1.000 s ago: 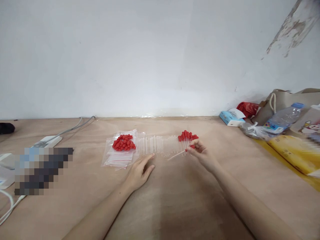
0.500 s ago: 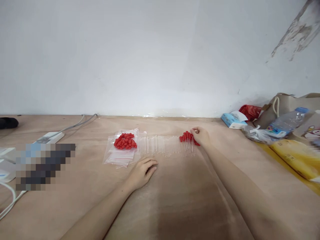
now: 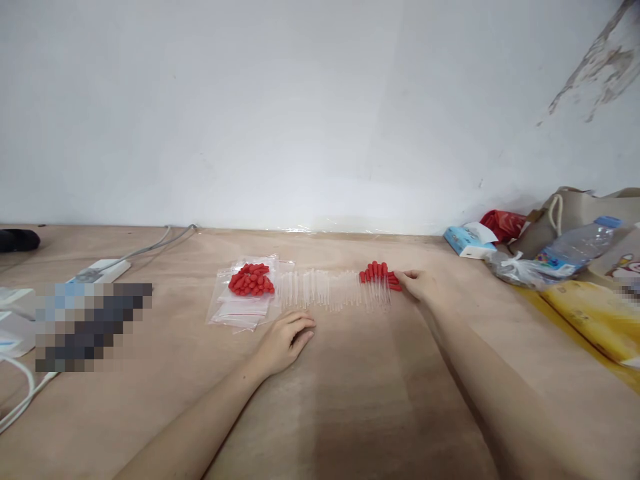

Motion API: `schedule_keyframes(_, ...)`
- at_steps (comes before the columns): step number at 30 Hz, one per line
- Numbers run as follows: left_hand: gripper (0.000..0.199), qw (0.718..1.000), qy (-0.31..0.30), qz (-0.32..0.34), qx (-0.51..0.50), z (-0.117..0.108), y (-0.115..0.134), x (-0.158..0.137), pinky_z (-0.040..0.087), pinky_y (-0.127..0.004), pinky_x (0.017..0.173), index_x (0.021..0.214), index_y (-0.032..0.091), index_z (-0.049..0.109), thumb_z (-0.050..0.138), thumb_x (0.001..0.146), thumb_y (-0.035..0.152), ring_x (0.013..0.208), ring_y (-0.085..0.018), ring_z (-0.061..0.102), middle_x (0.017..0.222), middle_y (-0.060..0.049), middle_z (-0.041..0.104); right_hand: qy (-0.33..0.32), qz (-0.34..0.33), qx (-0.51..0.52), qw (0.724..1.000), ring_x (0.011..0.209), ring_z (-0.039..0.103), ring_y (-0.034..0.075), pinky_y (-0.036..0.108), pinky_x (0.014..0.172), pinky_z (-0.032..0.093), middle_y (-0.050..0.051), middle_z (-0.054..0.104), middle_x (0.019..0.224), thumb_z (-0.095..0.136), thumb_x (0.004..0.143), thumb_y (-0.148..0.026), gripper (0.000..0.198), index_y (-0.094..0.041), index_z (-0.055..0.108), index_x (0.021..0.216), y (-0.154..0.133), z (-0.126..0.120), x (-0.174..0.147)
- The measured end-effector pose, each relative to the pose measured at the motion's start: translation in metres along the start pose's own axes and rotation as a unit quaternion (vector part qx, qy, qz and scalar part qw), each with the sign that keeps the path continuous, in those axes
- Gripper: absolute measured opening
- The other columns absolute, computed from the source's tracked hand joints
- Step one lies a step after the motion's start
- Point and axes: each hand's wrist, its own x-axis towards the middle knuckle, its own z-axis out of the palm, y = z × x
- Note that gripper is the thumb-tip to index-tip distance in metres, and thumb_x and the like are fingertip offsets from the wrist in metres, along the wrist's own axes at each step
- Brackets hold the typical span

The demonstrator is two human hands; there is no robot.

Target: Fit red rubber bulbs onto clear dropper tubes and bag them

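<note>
My left hand [image 3: 287, 341] rests on the table, loosely curled with thumb and fingers apart, holding nothing. Beyond its fingertips lies a row of thin clear pipette tubes [image 3: 315, 288]. At the row's right end, several droppers with red rubber bulbs [image 3: 377, 269] lie side by side, bulbs pointing away from me. Beside them, a few red bulbs [image 3: 394, 281] lie sideways, and my right hand [image 3: 419, 285] has its fingertips closed at their ends, seemingly pinching one; the exact grip is too small to see. A heap of loose red bulbs [image 3: 251, 280] sits on clear zip bags [image 3: 239, 312] at the left.
A power strip [image 3: 103, 272] with cables and a blurred-out dark object [image 3: 100, 327] lie on the left. At the right are a blue tissue pack [image 3: 467, 241], a knotted plastic bag [image 3: 517, 268], a plastic bottle [image 3: 580, 243] and a yellow package [image 3: 590, 320]. A white wall [image 3: 320, 120] stands behind.
My right hand has moved a little right and toward me, from the top of the bulbs to their right side, uncovering the sideways bulbs. My left hand stays in place.
</note>
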Motion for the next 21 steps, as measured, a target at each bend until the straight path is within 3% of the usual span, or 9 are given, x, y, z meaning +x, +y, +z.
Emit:
schedule_keyframes(7,0.019,1.000,0.004,0.000,-0.001,0.001,-0.001,-0.001,0.043,-0.034,0.085,0.097,0.019,0.059,0.045,0.085,0.020,0.094,-0.017,0.054,0.098,-0.005,0.061,0.027,0.001,0.051,0.998,0.055,0.056,0.017,0.024,0.048,0.036,0.004,0.061,0.054,0.061,0.059,-0.048,0.031,-0.017,0.063,0.057,-0.007,-0.004,-0.006)
schedule_keyframes(14,0.021,1.000,0.007,0.004,-0.002,0.001,-0.001,-0.001,0.043,-0.035,0.084,0.097,0.019,0.060,0.043,0.085,0.021,0.093,-0.018,0.054,0.097,-0.006,0.061,0.038,0.001,0.176,0.984,0.046,0.053,0.013,0.023,0.043,0.039,0.004,0.060,0.055,0.059,0.062,-0.050,0.034,-0.016,0.054,0.059,-0.007,-0.015,-0.016)
schedule_keyframes(18,0.019,1.000,0.024,0.001,0.005,0.001,0.002,-0.001,0.043,-0.032,0.082,0.094,0.019,0.060,0.043,0.085,0.021,0.090,-0.017,0.054,0.095,-0.005,0.060,0.040,-0.041,0.243,0.968,0.049,0.054,0.012,0.023,0.047,0.043,0.003,0.059,0.059,0.060,0.062,-0.048,0.033,-0.017,0.052,0.068,-0.018,-0.010,-0.043)
schedule_keyframes(21,0.015,0.995,0.070,-0.037,0.056,0.001,0.005,0.002,0.042,-0.032,0.076,0.082,0.019,0.060,0.045,0.084,0.023,0.083,-0.017,0.052,0.086,-0.004,0.059,-0.001,-0.097,0.265,0.959,0.052,0.052,0.011,0.022,0.049,0.042,0.000,0.057,0.061,0.064,0.059,-0.043,0.031,-0.018,0.052,0.073,-0.026,0.001,-0.077)
